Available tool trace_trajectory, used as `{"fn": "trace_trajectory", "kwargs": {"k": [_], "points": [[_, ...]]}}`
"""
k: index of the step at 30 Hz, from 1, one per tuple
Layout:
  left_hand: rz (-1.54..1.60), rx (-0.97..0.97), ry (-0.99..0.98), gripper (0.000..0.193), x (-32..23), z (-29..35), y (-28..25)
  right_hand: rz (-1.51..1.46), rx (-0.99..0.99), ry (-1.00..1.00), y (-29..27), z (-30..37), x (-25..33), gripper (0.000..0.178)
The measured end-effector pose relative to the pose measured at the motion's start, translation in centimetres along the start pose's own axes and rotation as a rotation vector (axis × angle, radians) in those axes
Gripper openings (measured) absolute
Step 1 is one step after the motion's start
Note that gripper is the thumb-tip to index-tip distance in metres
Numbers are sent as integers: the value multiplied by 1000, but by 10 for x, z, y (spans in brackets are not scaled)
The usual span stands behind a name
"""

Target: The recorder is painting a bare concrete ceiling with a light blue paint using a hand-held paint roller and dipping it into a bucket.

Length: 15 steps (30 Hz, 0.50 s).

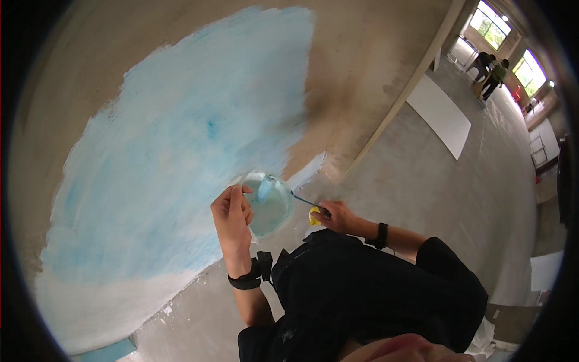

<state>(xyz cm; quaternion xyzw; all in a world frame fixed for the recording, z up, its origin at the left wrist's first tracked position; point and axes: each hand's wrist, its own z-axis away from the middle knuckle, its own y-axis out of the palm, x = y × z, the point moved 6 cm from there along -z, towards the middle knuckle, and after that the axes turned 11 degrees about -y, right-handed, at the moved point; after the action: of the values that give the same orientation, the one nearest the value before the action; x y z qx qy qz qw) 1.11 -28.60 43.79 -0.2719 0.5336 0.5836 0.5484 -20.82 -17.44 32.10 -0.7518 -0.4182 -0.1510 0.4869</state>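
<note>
A pale translucent bucket (278, 218) with light blue liquid in it hangs or stands near the wall; which of these I cannot tell. My left hand (231, 206) is closed at the bucket's upper left edge, seemingly on its handle or rim. In my right hand (339, 217) is the dark grip of a paint roller, its thin blue-smeared rod running left to the bucket. The roller's light blue head (264, 188) is inside the bucket against the far side. A small yellow item (314, 215) shows beside my right fingers; I cannot tell if it belongs to the roller.
A wall (175, 145) with a large light blue painted area and bare brown patches rises in front and left. A white sheet (443, 114) lies on the grey concrete floor (410, 187). Two people (490, 72) stand far off at the upper right near windows.
</note>
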Motion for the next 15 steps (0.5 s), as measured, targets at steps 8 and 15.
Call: {"fn": "trace_trajectory", "kwargs": {"k": [8,15], "points": [[-17,18,13,23,-8,8,-1,-33,-49,-5,-2,-1,19,13],[-26,-6,-1,22,-6,9,0,-35,-27,15,-6,-5,21,17]]}}
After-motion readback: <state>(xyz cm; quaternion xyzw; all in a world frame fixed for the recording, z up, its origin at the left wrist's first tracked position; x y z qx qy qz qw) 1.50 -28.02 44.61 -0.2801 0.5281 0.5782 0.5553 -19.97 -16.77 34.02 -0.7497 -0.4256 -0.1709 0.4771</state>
